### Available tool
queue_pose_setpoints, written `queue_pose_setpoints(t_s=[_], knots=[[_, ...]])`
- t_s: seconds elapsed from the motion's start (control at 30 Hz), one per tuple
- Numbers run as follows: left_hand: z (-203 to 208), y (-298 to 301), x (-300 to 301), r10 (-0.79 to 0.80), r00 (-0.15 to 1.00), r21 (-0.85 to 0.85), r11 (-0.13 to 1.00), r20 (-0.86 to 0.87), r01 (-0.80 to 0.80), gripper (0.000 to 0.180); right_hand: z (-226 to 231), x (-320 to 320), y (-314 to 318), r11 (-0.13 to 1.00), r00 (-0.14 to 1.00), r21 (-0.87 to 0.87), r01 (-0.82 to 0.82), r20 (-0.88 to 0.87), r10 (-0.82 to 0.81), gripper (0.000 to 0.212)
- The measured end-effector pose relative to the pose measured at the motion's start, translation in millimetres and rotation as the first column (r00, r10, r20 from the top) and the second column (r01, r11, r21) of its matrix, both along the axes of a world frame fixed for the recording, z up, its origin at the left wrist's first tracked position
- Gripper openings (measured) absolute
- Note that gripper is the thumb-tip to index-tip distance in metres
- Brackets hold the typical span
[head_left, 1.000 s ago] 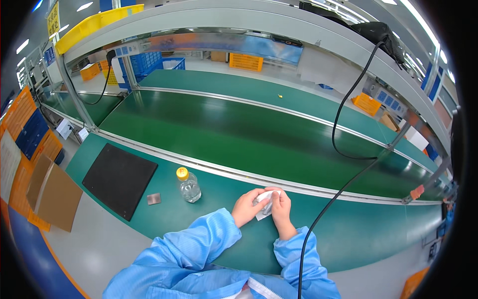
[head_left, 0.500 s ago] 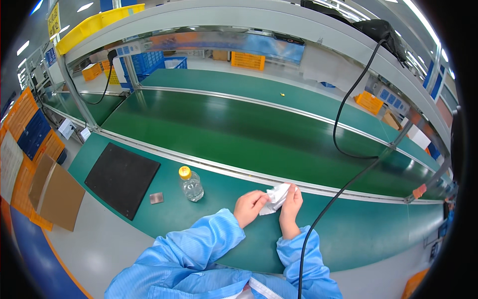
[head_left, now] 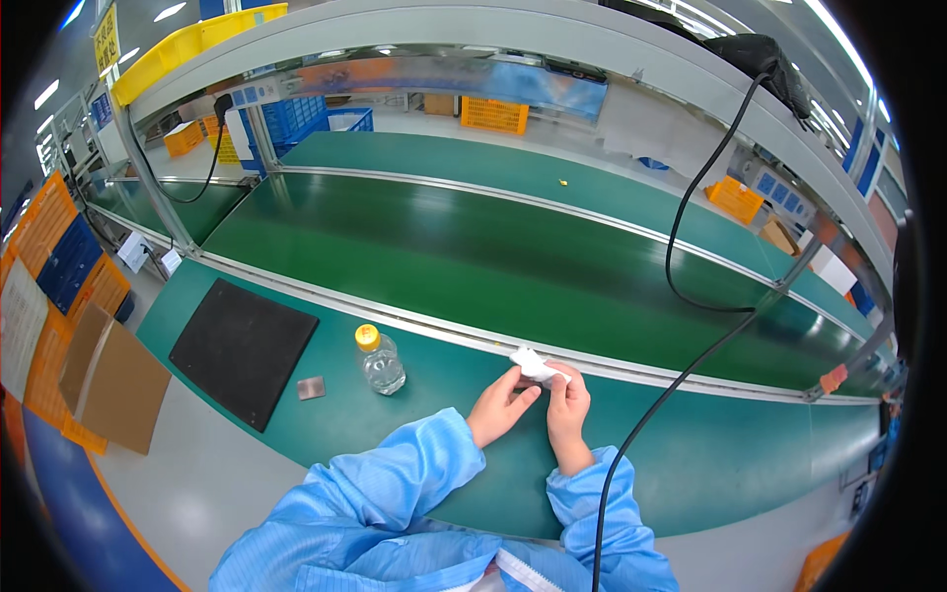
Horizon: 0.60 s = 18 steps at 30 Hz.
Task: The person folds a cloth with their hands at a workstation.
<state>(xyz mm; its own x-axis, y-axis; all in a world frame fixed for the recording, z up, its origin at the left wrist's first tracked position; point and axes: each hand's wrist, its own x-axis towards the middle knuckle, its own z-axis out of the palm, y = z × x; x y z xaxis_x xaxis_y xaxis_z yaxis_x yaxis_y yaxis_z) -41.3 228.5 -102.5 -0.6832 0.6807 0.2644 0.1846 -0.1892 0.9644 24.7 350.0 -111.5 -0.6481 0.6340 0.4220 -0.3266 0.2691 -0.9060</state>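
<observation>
A white folded wipe or tissue (head_left: 536, 365) is bunched up above the green bench, close to the metal rail. My right hand (head_left: 567, 412) pinches it between thumb and fingers at its right end. My left hand (head_left: 499, 407) is just left of it, thumb and fingers apart, a fingertip close to the wipe; whether it touches cannot be made out. Left of my hands stands a clear bottle (head_left: 383, 367) with a yellow cap and clear liquid inside. A small grey-brown square piece (head_left: 311, 388) lies flat beside the bottle, near a black mat (head_left: 244, 353).
A green conveyor belt (head_left: 424, 242) runs beyond the metal rail. One black cable (head_left: 681, 380) hangs across the right side, close to my right forearm. A grey overhead shelf (head_left: 444, 30) spans the top. At left is a brown cardboard box (head_left: 113, 380).
The wipe has gone from spread between both hands to a smaller bunch held by my right hand. My left fingers have let go and opened.
</observation>
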Motion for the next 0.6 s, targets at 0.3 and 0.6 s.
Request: queue_pose_setpoints(t_s=[0.3, 0.6], knots=[[-1, 0, -2, -0.027, 0.995, -0.068, 0.997, 0.092, 0.034, 0.023, 8, 4, 1, 0.964, 0.997, 0.258, 0.058, 0.036, -0.070, 0.016], [2, -1, 2, -0.073, 0.992, -0.034, 0.996, 0.106, 0.077, 0.023, 4, 0, 3, 0.971, 0.985, -0.168, -0.171, 0.002, 0.174, 0.030]])
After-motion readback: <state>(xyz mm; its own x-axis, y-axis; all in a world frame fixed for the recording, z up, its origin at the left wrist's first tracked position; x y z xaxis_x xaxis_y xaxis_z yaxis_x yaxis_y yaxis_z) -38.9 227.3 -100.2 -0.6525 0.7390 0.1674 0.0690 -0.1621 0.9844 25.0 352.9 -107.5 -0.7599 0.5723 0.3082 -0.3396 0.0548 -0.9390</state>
